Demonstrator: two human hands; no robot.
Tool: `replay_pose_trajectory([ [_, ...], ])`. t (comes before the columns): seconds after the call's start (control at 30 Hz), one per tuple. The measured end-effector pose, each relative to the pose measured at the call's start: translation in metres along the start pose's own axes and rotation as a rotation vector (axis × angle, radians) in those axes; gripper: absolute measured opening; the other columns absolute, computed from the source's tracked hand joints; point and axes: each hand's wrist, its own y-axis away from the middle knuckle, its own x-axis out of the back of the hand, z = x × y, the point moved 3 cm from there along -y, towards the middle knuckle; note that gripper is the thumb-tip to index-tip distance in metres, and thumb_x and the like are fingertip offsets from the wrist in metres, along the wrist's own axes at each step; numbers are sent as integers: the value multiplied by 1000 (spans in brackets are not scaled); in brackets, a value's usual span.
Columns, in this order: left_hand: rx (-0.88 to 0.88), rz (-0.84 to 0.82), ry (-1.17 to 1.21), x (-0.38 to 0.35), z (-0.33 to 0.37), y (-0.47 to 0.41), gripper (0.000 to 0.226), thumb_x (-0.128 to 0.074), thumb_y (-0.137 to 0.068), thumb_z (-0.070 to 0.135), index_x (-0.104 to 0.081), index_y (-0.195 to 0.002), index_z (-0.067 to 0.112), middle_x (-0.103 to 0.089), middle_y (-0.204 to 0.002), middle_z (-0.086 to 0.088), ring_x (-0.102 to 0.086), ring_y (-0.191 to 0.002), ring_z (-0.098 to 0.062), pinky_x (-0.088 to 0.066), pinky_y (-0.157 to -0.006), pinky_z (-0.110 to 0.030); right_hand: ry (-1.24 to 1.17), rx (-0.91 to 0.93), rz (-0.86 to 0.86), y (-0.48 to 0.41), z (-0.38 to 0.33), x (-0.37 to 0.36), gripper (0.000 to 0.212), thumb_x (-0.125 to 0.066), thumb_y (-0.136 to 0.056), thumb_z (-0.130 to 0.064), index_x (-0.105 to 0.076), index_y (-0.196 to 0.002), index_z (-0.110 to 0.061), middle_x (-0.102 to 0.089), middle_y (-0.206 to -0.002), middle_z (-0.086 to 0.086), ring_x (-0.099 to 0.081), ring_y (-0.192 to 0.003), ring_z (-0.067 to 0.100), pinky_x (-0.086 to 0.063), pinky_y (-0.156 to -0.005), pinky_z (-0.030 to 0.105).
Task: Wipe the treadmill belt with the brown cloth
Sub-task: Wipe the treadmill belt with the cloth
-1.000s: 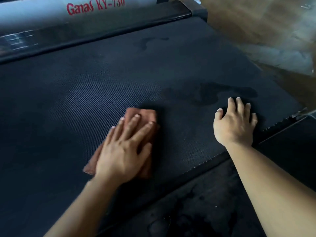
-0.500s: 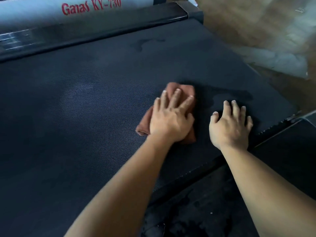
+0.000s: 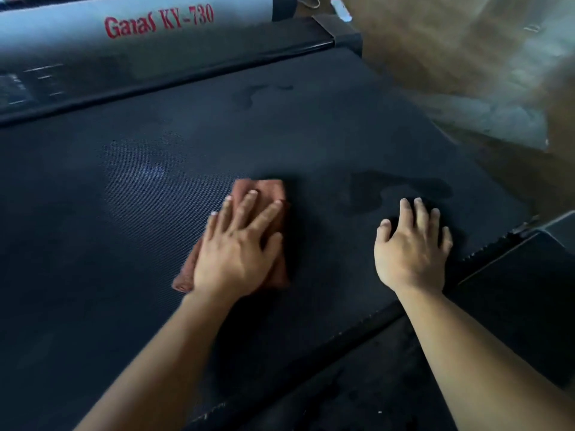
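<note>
treadmill belt: near-black with a blue cast, fine dotted mesh texture all over. It reads lighter grey-blue in a patch left of centre. Darker blotch right of centre, and a smaller one at upper centre. brown cloth: plain reddish-brown, no print. Cover across the top left: pale grey-blue, with red lettering "Ganas KY-730". Side rail, lower right: flat black. Floor, upper right: blurred tan-brown with a pale grey streak.
</note>
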Motion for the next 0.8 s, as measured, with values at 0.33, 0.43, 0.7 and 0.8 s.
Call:
replay_pose_trajectory([
  [0.33,207,8,-9,13,-22,-150,57,-32,-95,52,-24,-152,47,-10,-166,2,-2,-151,-34,-4,-121,-50,12,12,24,1,2,-1,55,-38,-99,-37,-35,-149,-16,-28,-160,6,-19,-148,31,-13,-118,53],
  [0.43,81,-28,-12,0,25,-165,57,-31,-95,52,-23,-151,48,-9,-166,2,-1,-151,-34,-2,-121,-50,21,7,0,1,2,-1,56,-35,-99,-39,-31,-151,-19,-24,-161,3,-14,-149,29,-11,-120,51],
  [0.7,-288,-54,14,-25,95,-63,58,-31,-95,58,-22,-152,49,-9,-166,5,2,-152,-28,0,-122,-45,31,-3,-13,-1,2,0,56,-33,-99,-40,-30,-151,-21,-22,-162,1,-13,-150,26,-9,-120,49],
  [0.8,-254,-50,1,-20,66,-23,59,-28,-93,62,-18,-151,53,-7,-166,10,3,-153,-23,1,-123,-42,31,-1,-2,-1,2,0,56,-35,-98,-40,-31,-151,-20,-24,-161,2,-15,-149,27,-11,-119,49],
])
